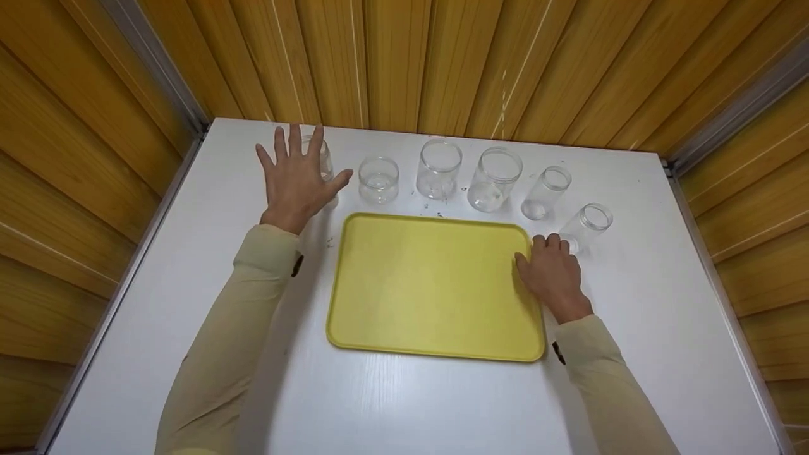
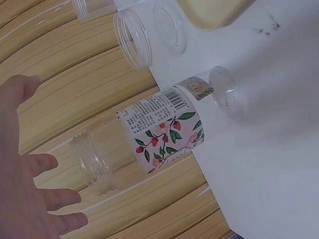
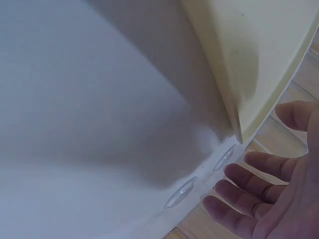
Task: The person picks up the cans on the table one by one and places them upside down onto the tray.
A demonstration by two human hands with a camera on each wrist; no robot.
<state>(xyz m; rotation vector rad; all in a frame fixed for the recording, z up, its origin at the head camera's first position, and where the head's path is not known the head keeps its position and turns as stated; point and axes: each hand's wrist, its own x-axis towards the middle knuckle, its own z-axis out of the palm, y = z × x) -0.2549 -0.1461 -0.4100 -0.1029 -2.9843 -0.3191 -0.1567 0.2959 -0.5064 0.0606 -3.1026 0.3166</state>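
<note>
My left hand (image 1: 296,180), fingers spread, is held over a tall clear jar (image 1: 326,165) at the back left of the table and partly hides it. In the left wrist view that jar (image 2: 164,132) has a screw-thread neck and a label with red berries, green leaves and a barcode; the fingers are apart from it. My right hand (image 1: 551,273) hovers at the right rim of a yellow tray (image 1: 436,284), fingers loosely bent with nothing between them. Just beyond its fingertips stands a slim clear jar (image 1: 588,224), its base partly hidden by the hand.
Along the tray's far side stand a short clear jar (image 1: 378,180), two wider jars, one (image 1: 439,169) left of the other (image 1: 495,180), and another slim jar (image 1: 545,193). The white table (image 1: 392,404) ends at wood-patterned panels (image 1: 392,63) at the back and sides.
</note>
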